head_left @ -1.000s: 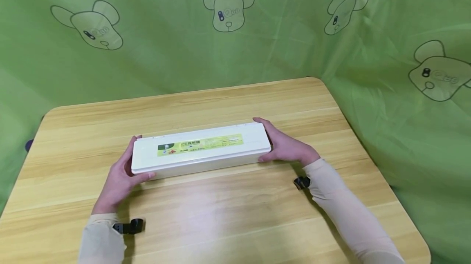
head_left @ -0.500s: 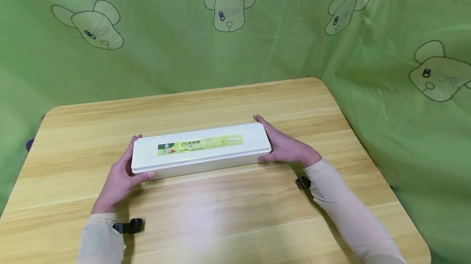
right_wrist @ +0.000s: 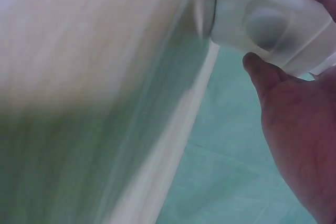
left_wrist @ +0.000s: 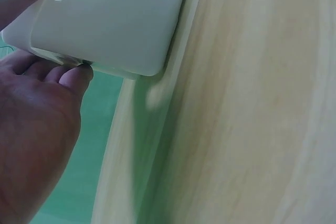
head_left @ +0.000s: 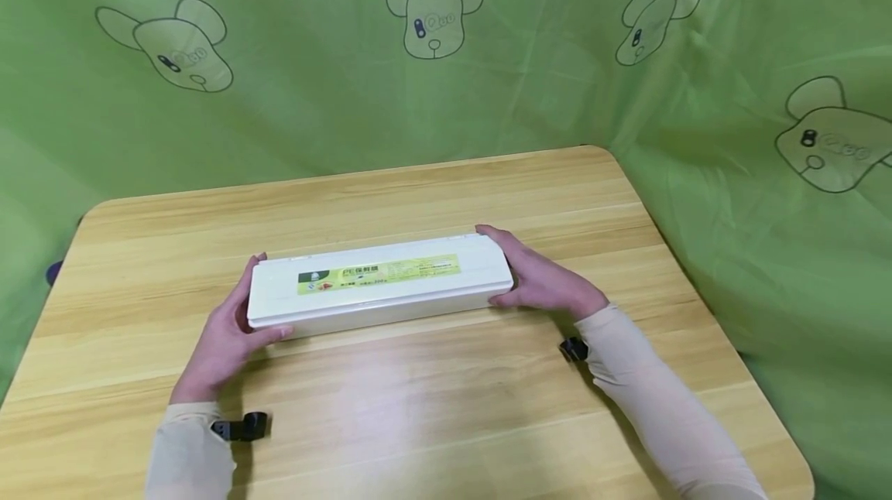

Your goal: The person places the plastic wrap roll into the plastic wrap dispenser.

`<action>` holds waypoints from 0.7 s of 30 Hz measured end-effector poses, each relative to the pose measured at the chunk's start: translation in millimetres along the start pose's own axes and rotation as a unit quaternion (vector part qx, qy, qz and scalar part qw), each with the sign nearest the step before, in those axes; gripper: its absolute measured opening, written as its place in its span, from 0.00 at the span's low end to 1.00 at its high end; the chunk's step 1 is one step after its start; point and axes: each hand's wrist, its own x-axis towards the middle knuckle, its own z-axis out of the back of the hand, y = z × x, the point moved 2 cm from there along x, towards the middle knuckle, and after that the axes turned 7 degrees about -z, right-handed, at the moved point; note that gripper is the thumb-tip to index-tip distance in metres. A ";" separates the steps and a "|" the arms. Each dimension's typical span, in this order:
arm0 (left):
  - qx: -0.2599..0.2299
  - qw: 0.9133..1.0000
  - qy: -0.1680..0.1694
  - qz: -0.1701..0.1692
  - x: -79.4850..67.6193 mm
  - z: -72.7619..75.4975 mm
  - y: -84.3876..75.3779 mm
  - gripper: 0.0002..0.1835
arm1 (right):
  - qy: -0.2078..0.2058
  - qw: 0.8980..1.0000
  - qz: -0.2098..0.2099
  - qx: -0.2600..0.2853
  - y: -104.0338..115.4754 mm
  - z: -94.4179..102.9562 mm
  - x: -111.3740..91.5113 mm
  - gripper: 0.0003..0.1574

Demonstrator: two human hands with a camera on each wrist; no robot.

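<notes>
Left grip [head_left: 224, 333] and right grip [head_left: 542, 277] clasp a white oblong plastic box [head_left: 383, 296], long axis left-right; its yellow-green rectangular label [head_left: 379, 274] reads "PE保鲜膜".

2 wrist views crop the white box [left_wrist: 115, 22]; its fine print [head_left: 413, 268] is illegible.

Box [head_left: 390, 299]: plastic in appearance, smooth, low sheen. Label [head_left: 379, 274]: paper or film, cannot tell which. Table [head_left: 432, 407]: wood-grain surface, smooth, glossy. Curtain [head_left: 307, 121]: creased cloth, faint sheen. Sleeves [head_left: 665, 407]: matt cloth, wrinkled.
</notes>
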 end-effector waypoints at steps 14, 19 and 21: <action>-0.005 1.000 0.003 0.002 0.4 -0.8 0.1 0.62 | 0.006 1.000 0.002 -0.005 -2.6 -0.2 -0.2 0.71; 0.000 1.000 0.007 0.001 0.4 -0.2 -1.2 0.62 | 0.009 1.000 0.002 -0.018 -2.1 0.2 -1.0 0.77; 0.005 1.000 0.010 0.000 0.6 0.2 -1.3 0.62 | 0.010 1.000 0.005 -0.027 -1.5 0.5 -1.1 0.78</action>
